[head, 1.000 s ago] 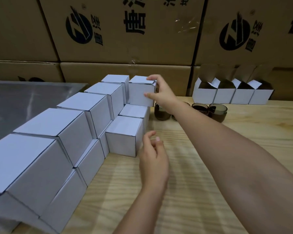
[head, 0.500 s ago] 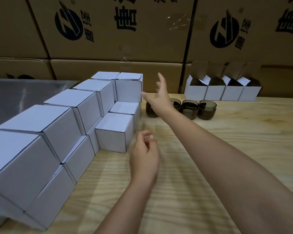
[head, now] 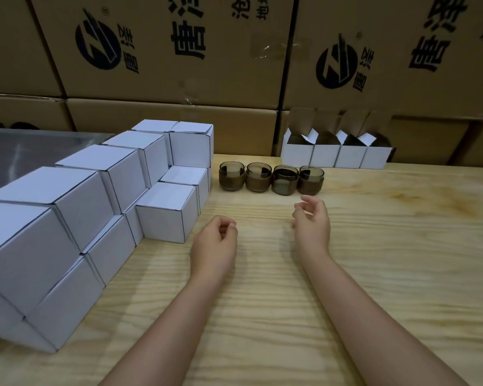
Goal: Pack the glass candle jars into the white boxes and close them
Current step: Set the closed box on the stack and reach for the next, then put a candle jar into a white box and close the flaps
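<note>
Large 唐, 沧 printed on brown cartons [head: 179, 79].

Pale wooden tabletop [head: 374, 274] near; grey metal surface [head: 25, 154] at far left; stacked brown cardboard cartons [head: 179, 79] with dark printed logos walling off the far side.

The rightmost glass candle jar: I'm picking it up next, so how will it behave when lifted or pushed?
The rightmost glass candle jar looks squat and wide, so it should slide rather than tip. Its smooth glass wall is probably slippery and breakable. Pushed left, it would likely bump the neighbouring jar close beside it.
</note>
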The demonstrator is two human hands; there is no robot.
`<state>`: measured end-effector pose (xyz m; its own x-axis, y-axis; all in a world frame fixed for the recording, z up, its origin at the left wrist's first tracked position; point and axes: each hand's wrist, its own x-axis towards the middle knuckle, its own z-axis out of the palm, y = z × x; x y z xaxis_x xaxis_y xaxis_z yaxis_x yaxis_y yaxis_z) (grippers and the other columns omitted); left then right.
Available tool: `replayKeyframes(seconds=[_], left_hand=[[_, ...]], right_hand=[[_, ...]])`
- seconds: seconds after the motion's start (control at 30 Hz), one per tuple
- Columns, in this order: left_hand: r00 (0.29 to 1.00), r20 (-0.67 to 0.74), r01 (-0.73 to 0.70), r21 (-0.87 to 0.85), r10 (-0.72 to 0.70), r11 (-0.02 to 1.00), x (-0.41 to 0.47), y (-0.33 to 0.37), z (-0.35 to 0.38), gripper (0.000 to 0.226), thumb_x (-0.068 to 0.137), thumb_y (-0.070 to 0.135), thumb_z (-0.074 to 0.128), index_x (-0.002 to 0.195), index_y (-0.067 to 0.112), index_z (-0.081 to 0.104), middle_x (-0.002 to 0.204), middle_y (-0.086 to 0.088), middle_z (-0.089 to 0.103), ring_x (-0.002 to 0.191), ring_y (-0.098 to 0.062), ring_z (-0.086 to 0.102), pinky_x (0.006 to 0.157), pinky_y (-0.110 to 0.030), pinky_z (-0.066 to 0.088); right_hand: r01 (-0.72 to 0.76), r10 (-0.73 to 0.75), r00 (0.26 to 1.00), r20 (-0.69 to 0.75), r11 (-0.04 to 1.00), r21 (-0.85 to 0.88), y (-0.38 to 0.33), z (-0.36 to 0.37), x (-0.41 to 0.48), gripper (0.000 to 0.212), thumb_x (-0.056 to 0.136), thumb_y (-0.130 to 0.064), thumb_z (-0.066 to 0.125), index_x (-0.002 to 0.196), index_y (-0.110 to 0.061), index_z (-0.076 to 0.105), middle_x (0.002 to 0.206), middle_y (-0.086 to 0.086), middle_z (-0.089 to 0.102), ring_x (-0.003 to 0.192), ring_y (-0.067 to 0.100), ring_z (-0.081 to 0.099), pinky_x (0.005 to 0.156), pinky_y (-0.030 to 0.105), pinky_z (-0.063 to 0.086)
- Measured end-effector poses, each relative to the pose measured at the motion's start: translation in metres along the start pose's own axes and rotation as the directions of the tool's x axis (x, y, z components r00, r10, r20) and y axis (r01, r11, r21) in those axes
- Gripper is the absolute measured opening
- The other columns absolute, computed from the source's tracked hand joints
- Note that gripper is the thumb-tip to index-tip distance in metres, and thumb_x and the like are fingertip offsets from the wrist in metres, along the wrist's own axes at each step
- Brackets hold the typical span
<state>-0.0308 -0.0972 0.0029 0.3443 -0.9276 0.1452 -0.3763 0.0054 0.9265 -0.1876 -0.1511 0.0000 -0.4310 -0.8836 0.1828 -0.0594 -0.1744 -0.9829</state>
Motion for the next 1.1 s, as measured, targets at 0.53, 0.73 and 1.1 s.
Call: replayKeyframes(seconds=[0.53,0.73,1.1], left_hand=[[0.996,-0.035,-0.075,0.036,0.076,0.997,0.002,-0.011,0.003,0.017,0.088,0.019,0.06,0.076,0.031,0.063,0.08,0.015,0.066,0.077,0.001,0.059,0.074,-0.026,0.047],[0.994,-0.031,-0.105,0.03,0.106,0.994,0.002,-0.013,0.004,0.016,0.087,0.018,0.061,0.075,0.028,0.065,0.079,0.014,0.066,0.078,0.003,0.057,0.068,-0.013,0.041],[0.996,-0.031,-0.077,0.053,0.078,0.996,0.004,-0.011,0.005,0.015,0.088,0.02,0.059,0.076,0.028,0.064,0.079,0.012,0.066,0.077,-0.003,0.06,0.074,-0.027,0.047]], right_hand=[[0.27,-0.026,0.942,0.334,0.648,-0.712,-0.047,0.051,0.206,0.049,0.1,-0.042,0.028,0.13,-0.009,0.049,0.132,0.009,0.052,0.119,0.029,0.048,0.099,0.042,0.04],[0.23,0.141,0.92,0.365,0.559,-0.796,-0.03,0.062,0.225,0.062,0.101,-0.049,0.017,0.135,-0.005,0.045,0.136,0.016,0.047,0.136,0.034,0.024,0.107,0.045,0.025],[0.402,-0.103,0.9,0.424,0.573,-0.714,-0.067,0.054,0.186,0.045,0.103,-0.034,0.03,0.134,-0.004,0.043,0.135,0.017,0.042,0.127,0.035,0.035,0.103,0.05,0.037]])
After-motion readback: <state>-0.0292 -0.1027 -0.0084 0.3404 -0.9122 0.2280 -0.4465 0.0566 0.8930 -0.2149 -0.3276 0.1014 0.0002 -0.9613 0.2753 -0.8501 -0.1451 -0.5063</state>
